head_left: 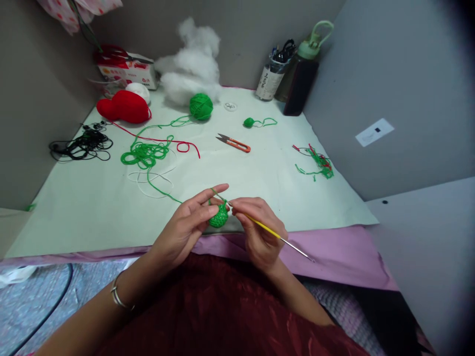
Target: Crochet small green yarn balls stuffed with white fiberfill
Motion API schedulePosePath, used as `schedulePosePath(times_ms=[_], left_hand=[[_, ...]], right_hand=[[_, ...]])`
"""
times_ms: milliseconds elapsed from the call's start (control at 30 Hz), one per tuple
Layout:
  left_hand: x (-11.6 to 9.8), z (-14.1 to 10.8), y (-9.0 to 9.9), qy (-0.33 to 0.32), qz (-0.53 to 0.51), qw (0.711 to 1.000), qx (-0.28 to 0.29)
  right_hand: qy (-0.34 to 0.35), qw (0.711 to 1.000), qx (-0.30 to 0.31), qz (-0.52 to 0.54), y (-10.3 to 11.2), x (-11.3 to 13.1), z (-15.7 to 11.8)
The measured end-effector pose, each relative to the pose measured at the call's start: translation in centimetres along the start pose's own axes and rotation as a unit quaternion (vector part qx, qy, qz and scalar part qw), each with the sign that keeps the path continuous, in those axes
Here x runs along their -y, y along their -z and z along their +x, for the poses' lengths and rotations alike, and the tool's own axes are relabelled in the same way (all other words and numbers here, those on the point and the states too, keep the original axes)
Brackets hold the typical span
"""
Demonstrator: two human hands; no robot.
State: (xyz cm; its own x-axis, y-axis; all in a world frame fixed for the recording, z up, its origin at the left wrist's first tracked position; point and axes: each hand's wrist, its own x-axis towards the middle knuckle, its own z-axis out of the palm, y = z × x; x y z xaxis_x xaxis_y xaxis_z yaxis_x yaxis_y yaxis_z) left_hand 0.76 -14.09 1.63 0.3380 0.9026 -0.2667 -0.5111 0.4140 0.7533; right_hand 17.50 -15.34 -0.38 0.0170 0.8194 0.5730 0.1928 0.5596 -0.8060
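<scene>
My left hand (191,220) pinches a small round green crochet piece (218,217) between thumb and fingers, near the table's front edge. Green yarn runs over its raised index finger. My right hand (261,230) is closed around the yellow grip of a crochet hook (265,227); one metal end points down to the right, the other meets the loop at the top of the piece. A strand leads from my left hand back to a loose green yarn heap (146,154), and yarn runs on from there toward a green ball (201,107).
Orange thread snips (237,143) lie mid-table. Behind are white stuffing (193,64), red yarn (124,107), a pen cup (270,79) and a bottle (302,74). Black cord (83,143) lies left, yarn scraps (321,163) right. Grey partitions (393,74) enclose the table.
</scene>
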Motion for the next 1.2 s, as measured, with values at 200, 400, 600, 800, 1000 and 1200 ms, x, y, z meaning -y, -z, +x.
schedulePosePath(times_ms=[200, 400, 600, 800, 1000, 1200], left_hand=[[-0.1, 0.0, 0.2, 0.015, -0.005, 1.0, -0.002], [0.3, 0.0, 0.0, -0.02, 0.028, 0.999, -0.009], [0.3, 0.1, 0.0, -0.021, 0.022, 1.0, -0.007], [-0.1, 0.3, -0.1, -0.001, 0.0, 1.0, 0.003], [-0.4, 0.3, -0.4, 0.004, -0.024, 1.0, 0.002], [-0.8, 0.2, -0.5, 0.016, -0.022, 1.0, -0.007]], right_hand=[[-0.042, 0.997, 0.006, 0.07, 0.1, -0.1, 0.4], [-0.066, 0.988, -0.02, 0.139, -0.4, -0.4, 0.4], [-0.097, 0.984, -0.041, 0.141, -0.6, -0.5, 0.3], [-0.115, 0.977, -0.048, 0.175, -0.6, -0.6, 0.3], [-0.184, 0.96, -0.058, 0.203, -0.3, -1.0, 0.2], [-0.18, 0.959, -0.061, 0.209, -0.1, -0.9, 0.4]])
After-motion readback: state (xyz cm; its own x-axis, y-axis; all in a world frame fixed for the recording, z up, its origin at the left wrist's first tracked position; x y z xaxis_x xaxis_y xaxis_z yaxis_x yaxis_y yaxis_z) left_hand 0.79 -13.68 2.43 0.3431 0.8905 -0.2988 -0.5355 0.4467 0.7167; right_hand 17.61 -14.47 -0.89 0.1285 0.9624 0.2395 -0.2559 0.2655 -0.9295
